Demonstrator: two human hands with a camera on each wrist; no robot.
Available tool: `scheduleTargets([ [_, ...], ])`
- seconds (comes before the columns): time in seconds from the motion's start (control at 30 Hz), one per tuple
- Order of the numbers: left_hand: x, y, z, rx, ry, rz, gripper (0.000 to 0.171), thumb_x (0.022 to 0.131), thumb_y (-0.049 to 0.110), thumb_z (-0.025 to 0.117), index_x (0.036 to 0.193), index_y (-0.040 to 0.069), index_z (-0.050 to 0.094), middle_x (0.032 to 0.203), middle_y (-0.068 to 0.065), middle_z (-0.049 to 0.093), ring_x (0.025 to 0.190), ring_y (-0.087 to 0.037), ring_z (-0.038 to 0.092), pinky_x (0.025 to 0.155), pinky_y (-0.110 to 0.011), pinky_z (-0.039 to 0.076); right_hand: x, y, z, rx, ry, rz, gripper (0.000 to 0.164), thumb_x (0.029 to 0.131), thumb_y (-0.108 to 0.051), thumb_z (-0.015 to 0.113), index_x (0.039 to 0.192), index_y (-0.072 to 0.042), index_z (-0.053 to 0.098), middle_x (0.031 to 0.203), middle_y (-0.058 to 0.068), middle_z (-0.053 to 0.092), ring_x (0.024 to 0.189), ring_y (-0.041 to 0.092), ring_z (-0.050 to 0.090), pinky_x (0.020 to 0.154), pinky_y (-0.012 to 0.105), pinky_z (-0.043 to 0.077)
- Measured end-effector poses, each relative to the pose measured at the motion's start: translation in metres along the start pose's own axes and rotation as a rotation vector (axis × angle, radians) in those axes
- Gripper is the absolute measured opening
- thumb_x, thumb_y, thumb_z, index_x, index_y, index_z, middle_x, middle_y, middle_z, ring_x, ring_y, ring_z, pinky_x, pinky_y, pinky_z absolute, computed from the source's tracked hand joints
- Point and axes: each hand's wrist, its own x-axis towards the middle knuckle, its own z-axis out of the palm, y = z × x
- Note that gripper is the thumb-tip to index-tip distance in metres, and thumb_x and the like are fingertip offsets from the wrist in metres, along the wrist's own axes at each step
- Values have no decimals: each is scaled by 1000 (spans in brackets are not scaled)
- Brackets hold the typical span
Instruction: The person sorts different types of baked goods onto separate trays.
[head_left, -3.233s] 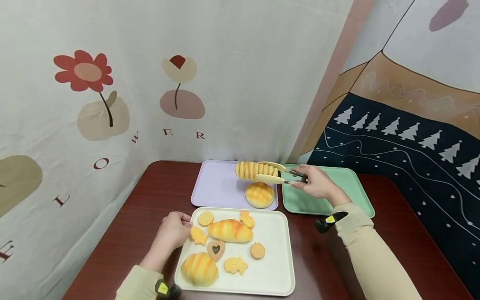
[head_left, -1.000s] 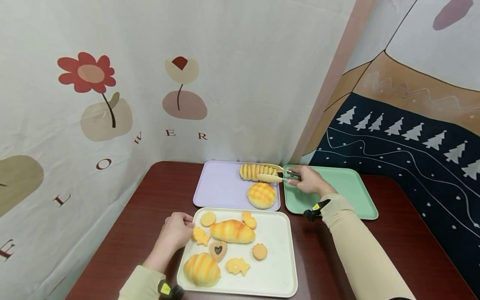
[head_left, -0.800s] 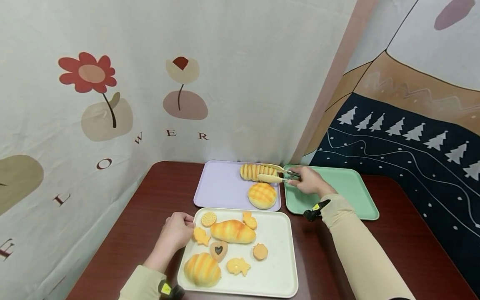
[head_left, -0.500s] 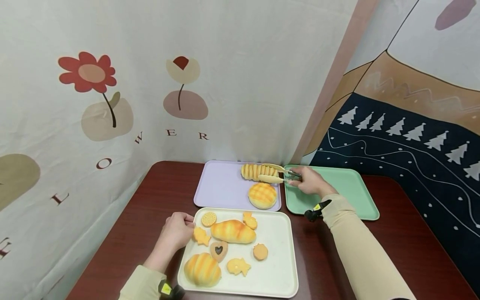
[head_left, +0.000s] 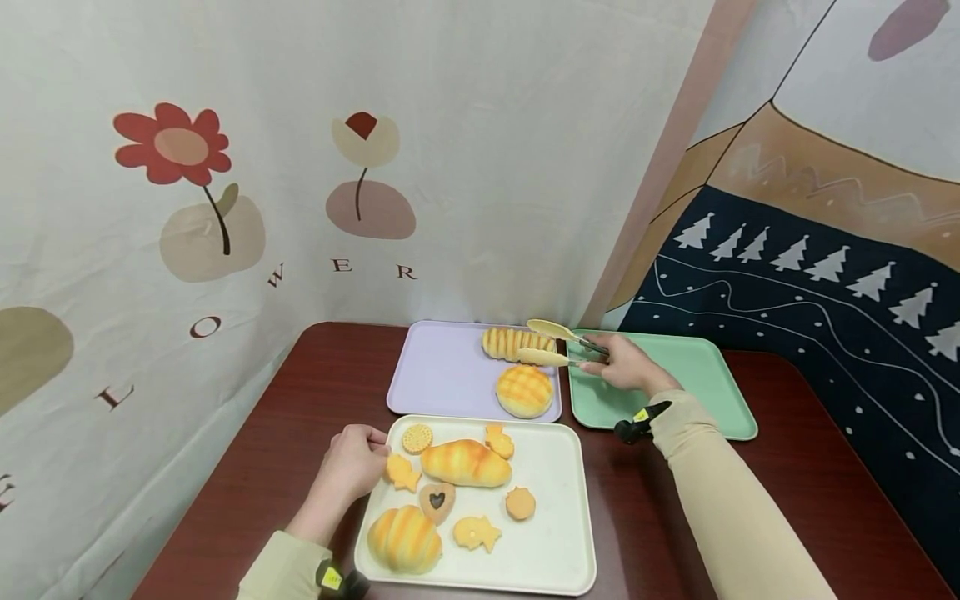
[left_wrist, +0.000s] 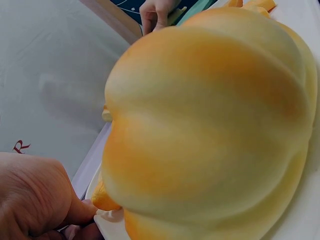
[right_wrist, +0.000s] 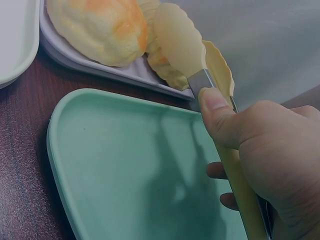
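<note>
My right hand [head_left: 633,365] holds a pair of yellow-tipped tongs [right_wrist: 235,185], thumb along one arm. Their tips are spread apart, one near the back of a striped bread roll [head_left: 510,343] and one over its front right end. That roll lies on the lilac tray [head_left: 431,375], behind a round crosshatched bun [head_left: 524,392]. With its fingers at the left rim, my left hand [head_left: 351,460] pinches the white tray [head_left: 551,533]. On this tray lie a long bread roll [head_left: 467,463], a ridged bun [left_wrist: 200,125] and several cookies, including a heart-shaped one [head_left: 437,502].
A green tray [head_left: 705,375] sits to the right of the lilac one, under my right hand. All trays stand on a dark red-brown table [head_left: 255,467]. A printed curtain [head_left: 480,167] hangs right behind the table's back edge.
The striped roll came down onto the lilac tray behind the round bun. Since half a second ago the tongs' tips have spread wider, and the roll stays put. My left hand keeps its place.
</note>
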Motion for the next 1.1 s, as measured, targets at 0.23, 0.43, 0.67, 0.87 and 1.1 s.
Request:
scheduleTargets([
  [0.23,-1,0,-1,0,-5,-6,10,93,8,69,99,3,76,87,-6,69,85,-28,64,82,-49,54,-6,-2,-6,11,43,-34,60,100,-18,76,148,9,54,122,21,64,89,26,56,76,40,46],
  [0.43,-2,0,-1,-2,-7,-7,11,94,9,69,100,3,76,86,-5,69,85,-27,65,82,-50,54,-12,-9,-9,26,49,-38,63,99,-22,77,149,8,53,114,19,63,87,27,54,72,38,46],
  [0.67,-2,0,-1,0,-7,-6,11,93,9,69,100,2,75,85,-5,68,83,-26,64,80,-48,55,-23,-24,-13,58,63,-77,67,96,-29,81,147,5,56,111,20,64,84,26,54,67,35,48],
  [0.87,-3,1,-2,2,-4,-5,12,93,8,70,100,1,75,86,-5,69,84,-27,65,80,-49,55,-36,-40,-16,48,83,-113,72,92,-40,84,146,-1,60,104,10,62,86,34,57,67,37,48],
  [1.1,-3,1,-2,6,-7,-2,12,93,8,69,101,1,75,88,-6,69,85,-27,65,81,-49,55,-49,-54,-18,58,87,-197,70,91,-39,86,146,-4,61,105,6,60,77,22,56,62,33,49],
])
